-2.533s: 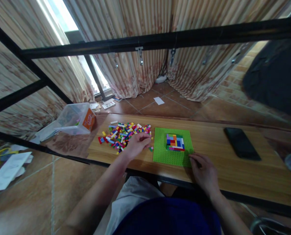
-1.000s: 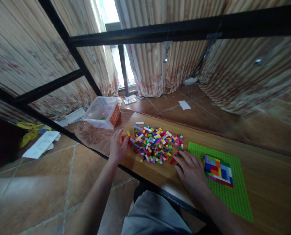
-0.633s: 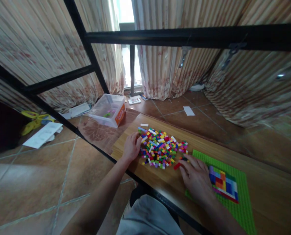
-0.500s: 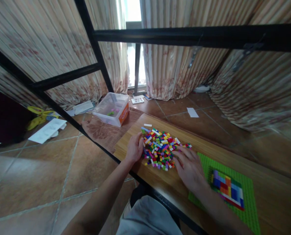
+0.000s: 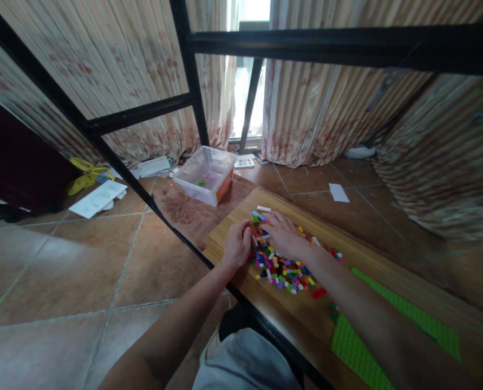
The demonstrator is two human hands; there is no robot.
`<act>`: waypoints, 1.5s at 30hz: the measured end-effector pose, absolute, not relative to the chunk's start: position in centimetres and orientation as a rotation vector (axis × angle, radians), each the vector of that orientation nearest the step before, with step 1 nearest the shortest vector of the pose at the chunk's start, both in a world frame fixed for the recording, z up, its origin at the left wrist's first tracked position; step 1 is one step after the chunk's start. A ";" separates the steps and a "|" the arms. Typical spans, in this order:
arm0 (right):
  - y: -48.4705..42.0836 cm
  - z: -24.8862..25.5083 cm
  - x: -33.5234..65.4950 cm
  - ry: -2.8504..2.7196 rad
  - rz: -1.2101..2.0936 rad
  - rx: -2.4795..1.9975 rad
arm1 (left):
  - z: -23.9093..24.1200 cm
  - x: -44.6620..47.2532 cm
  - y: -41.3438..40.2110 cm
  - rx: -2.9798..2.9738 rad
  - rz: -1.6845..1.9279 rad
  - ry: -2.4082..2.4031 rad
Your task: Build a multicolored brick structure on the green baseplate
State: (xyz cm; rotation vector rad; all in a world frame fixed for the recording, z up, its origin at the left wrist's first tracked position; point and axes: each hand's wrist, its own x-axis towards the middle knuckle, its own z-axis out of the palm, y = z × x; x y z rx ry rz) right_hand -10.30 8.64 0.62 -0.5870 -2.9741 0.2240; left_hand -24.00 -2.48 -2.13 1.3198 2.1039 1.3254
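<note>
I see the loose bricks (image 5: 284,271) scattered on the wooden tabletop (image 5: 266,298), just below and right of frame centre. The left hand (image 5: 238,245) curls at the pile's left edge; I can't tell whether its fingers grip anything. Just beside it but apart, the right hand (image 5: 284,237) lies over the upper bricks, fingers stretched out loosely. The green baseplate (image 5: 350,349) sits lower right (the right forearm hides much of it from me).

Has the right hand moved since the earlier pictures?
Yes. Judged against the green baseplate, the right hand has moved left, away from it and farther over the loose bricks.
</note>
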 end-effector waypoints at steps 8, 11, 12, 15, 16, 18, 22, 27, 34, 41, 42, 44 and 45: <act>6.7 1.7 -8.7 -2.764 0.360 -0.576 | -2.8 -24.2 -2.2 1.411 1.376 2.093; 5.5 1.4 -7.9 -2.665 0.367 -0.625 | -2.8 -24.3 -2.2 1.419 1.369 2.095; 5.1 1.3 -7.5 -2.620 0.374 -0.635 | -2.7 -24.2 -2.2 1.419 1.368 2.094; 3.9 1.1 -6.2 -2.460 0.401 -0.675 | -2.7 -24.3 -2.1 1.412 1.377 2.089; 3.4 1.1 -5.6 -2.406 0.405 -0.693 | -2.7 -24.4 -2.1 1.406 1.381 2.085; 2.3 1.0 -4.2 -2.299 0.416 -0.724 | -2.8 -24.6 -2.1 1.390 1.394 2.078; -0.3 0.7 -1.3 -2.089 0.456 -0.770 | -2.4 -24.5 -2.7 1.439 1.521 2.129; -3.6 1.3 1.2 -1.865 0.603 -0.912 | 0.2 -20.6 -5.1 1.597 1.650 1.927; -5.5 2.1 2.5 -1.530 1.079 -0.913 | 3.5 -14.0 -6.6 0.844 1.022 1.088; -6.7 0.2 2.1 -0.973 1.339 -1.298 | 2.2 -12.3 -8.1 0.491 1.237 1.105; -7.0 0.1 1.9 -0.975 1.361 -1.323 | 1.9 -11.9 -8.2 0.477 1.279 1.131; -7.7 0.1 1.4 -1.068 1.354 -1.345 | 1.6 -11.2 -8.5 0.485 1.314 1.189; -8.0 0.2 1.1 -1.131 1.327 -1.349 | 1.5 -10.8 -8.6 0.504 1.312 1.223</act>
